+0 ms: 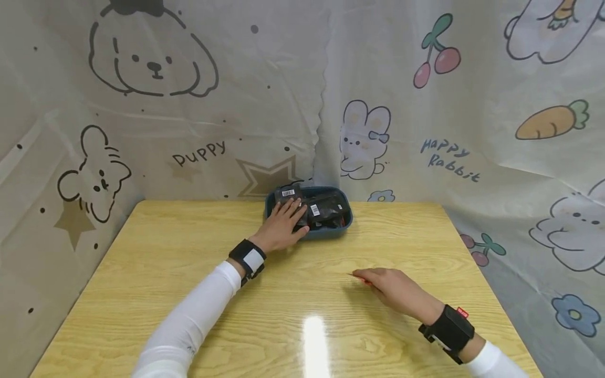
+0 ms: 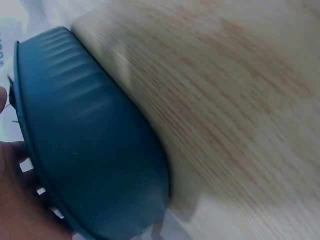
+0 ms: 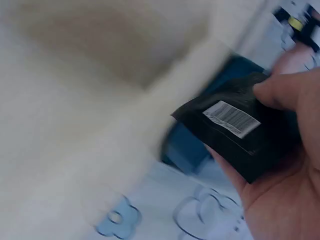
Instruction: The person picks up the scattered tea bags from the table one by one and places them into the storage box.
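Observation:
A dark teal plastic bin (image 1: pixel 328 233) at the back edge of the table holds several black packets (image 1: pixel 331 206) with white labels. My left hand (image 1: pixel 280 227) lies over the bin's left part, fingers spread out across the packets there. From the left wrist, the bin's ribbed outer wall (image 2: pixel 95 125) fills much of the view, with that hand at its rim. My right hand (image 1: pixel 396 292) is above the table, to the front right of the bin. Between thumb and fingers it pinches a flat black packet (image 3: pixel 262 152) with a white barcode label; in the head view only a thin reddish edge shows.
The wooden table (image 1: pixel 189 231) reaches back to a hanging cloth (image 1: pixel 264 105) printed with cartoon animals, fruit and words. More of this cloth hangs along both sides. Both forearms wear white sleeves and black wrist straps (image 1: pixel 449 332).

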{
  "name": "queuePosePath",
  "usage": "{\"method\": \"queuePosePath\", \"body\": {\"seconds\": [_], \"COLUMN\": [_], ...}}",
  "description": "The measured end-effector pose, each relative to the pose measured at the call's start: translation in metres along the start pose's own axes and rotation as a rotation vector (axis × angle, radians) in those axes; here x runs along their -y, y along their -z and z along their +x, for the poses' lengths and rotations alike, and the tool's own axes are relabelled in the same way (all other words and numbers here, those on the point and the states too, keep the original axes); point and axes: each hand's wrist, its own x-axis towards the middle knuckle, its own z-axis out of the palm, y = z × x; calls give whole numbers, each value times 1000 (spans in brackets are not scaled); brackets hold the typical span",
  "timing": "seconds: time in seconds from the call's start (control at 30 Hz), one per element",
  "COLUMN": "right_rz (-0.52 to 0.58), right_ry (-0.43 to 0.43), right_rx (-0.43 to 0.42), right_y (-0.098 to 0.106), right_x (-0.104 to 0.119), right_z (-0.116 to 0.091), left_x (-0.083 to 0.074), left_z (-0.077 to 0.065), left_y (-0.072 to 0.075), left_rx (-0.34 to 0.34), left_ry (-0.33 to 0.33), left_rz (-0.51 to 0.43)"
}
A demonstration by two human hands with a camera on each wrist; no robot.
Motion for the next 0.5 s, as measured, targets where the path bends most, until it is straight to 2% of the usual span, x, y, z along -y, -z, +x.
{"method": "queuePosePath", "body": {"seconds": [0.13,0.23,0.37,0.5], "right_rz": [-8,-17,1,-2], "right_ry": [70,95,79,84], "right_rx": [-158,-230,-243,-236], "right_y": [25,40,50,48], "right_x": [-8,-15,-25,-36], "right_z": [25,47,79,113], "left_x": [-3,-9,-21,-33], "left_z": [-10,-23,-48,-75], "left_y": [7,11,15,21], "left_rx": [-28,-53,-89,-97], "left_ry": [-31,-79,-161,-224], "left_rz": [16,33,59,48]}}
